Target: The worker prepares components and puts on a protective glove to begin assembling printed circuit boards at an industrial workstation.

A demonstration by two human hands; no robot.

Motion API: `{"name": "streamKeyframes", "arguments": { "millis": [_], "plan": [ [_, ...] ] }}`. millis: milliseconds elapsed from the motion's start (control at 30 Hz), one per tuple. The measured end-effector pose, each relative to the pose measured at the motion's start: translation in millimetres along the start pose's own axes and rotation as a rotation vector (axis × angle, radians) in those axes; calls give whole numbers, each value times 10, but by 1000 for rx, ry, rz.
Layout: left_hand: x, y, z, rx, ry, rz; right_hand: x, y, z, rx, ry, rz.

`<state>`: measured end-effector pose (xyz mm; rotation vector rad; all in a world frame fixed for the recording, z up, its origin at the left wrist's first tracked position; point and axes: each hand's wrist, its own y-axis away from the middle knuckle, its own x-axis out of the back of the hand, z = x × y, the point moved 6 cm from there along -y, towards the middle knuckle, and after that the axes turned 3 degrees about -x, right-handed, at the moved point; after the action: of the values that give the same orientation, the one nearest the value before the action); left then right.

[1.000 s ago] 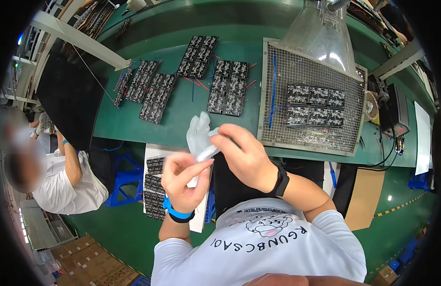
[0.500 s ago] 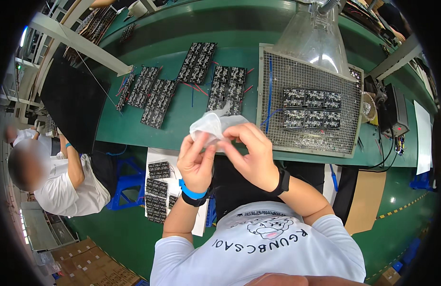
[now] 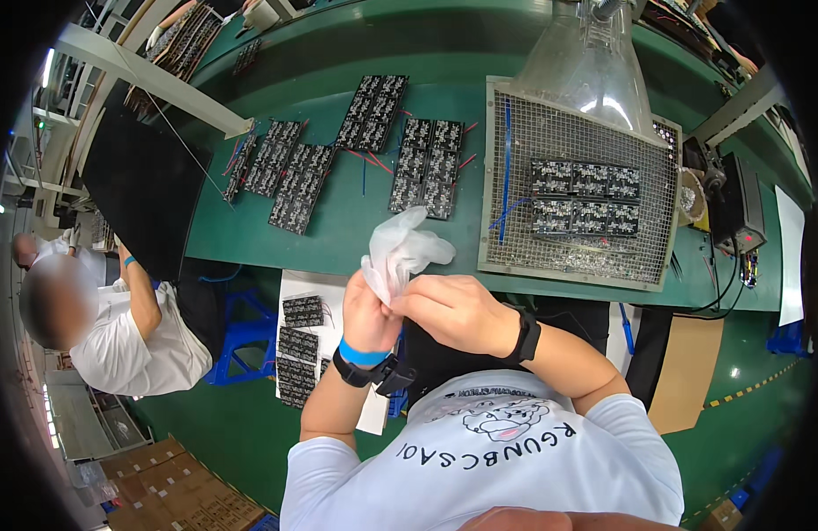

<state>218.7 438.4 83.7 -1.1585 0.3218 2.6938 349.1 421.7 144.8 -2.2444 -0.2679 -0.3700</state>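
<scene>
A thin, translucent white glove [image 3: 404, 248] bunches up in front of my chest, just short of the green bench's front edge. My left hand [image 3: 368, 311] reaches into it from below, so its fingers are covered and their pose is hidden. At the glove's lower edge, my right hand [image 3: 457, 310] pinches the material between thumb and fingers, close against the left hand. The glove's loose finger parts flop upward and to the right. Beyond it on the bench lies a black circuit board panel [image 3: 426, 168] with red and blue wires.
More board panels [image 3: 303, 186] lie left on the green bench [image 3: 338, 239]. At right, a metal mesh tray [image 3: 559, 257] bears another panel below a clear funnel hood [image 3: 595, 80]. A black box device [image 3: 741, 203] stands farther right. A seated person [image 3: 134, 327] works at left.
The glove has risen and unfolded above my left hand, whose fingers have slid into it. My right hand has come down and closed in on the glove's edge. The view has shifted slightly.
</scene>
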Motion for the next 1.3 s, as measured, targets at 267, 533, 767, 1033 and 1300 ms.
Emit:
{"name": "streamKeyframes", "arguments": {
  "millis": [267,533,767,1033,1300],
  "plan": [
    [-152,-51,52,-220,-147,-4,100,47,179,-221,-10,72],
    [-306,51,126,-225,-7,-30,6,11,-17,-163,-144,53],
    [-67,86,246,-195,-339,143,-245,48,-16,-192,-268,-26],
    [85,83,235,-184,-183,122,-262,35,-10,-225,-269,-33],
    [-178,76,309,-245,-297,-65,-293,48,-57,-197,-238,-41]
  ]
}}
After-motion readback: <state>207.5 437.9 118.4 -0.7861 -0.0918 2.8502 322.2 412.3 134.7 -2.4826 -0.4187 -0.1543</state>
